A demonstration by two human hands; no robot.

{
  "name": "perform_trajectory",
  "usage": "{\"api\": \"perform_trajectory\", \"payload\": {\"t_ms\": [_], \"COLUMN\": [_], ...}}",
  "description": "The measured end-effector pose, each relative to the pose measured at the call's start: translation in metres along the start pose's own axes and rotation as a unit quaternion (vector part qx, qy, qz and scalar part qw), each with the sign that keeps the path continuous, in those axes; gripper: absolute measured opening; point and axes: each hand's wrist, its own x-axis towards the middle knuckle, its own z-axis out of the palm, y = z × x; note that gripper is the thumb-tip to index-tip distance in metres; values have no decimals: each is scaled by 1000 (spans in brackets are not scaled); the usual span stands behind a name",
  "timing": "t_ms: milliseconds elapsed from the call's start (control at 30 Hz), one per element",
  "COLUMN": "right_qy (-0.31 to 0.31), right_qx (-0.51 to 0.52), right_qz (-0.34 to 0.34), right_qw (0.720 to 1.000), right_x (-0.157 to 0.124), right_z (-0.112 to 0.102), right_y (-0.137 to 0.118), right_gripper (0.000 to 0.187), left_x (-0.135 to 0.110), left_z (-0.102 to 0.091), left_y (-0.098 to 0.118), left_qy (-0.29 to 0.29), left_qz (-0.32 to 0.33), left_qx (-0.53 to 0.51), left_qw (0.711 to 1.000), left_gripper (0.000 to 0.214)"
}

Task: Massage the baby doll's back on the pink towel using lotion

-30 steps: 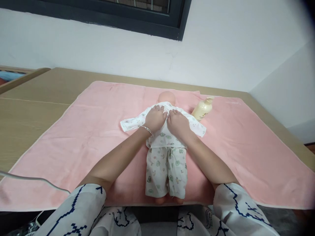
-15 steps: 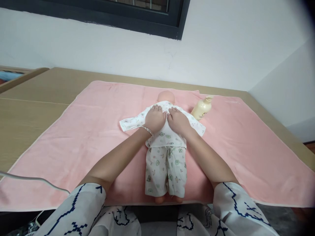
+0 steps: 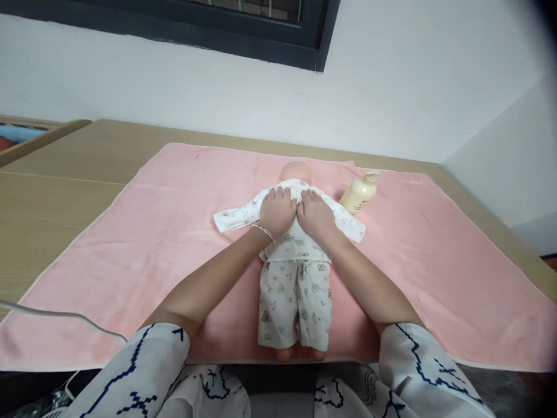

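A baby doll in a white printed shirt and trousers lies on a pink towel, its head pointing away from me. My left hand, with a silver bracelet on the wrist, lies flat on the doll's upper body. Beside it, my right hand also lies flat on the shirt, fingers stretched toward the head. The two hands touch at the thumbs. Neither hand holds anything.
A cream lotion bottle lies on the towel just right of the doll's shoulder. The towel covers a wooden table against a white wall. A white cable crosses the near left corner.
Both hands stay pressed on the doll's upper body, shifting only slightly. The doll and bottle have not moved.
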Motion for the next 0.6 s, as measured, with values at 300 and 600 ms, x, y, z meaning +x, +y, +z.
{"api": "perform_trajectory", "payload": {"t_ms": [300, 600], "right_qy": [-13, -23], "right_qx": [3, 32], "right_qz": [24, -20], "right_qw": [1000, 999], "right_x": [5, 14], "right_z": [1, 1], "right_y": [4, 20], "right_gripper": [57, 55], "left_x": [10, -5], "left_z": [-3, 2], "left_y": [-8, 12], "left_qy": [-17, 42], "left_qz": [-33, 55], "left_qx": [-25, 14], "left_qw": [999, 998], "left_gripper": [47, 43]}}
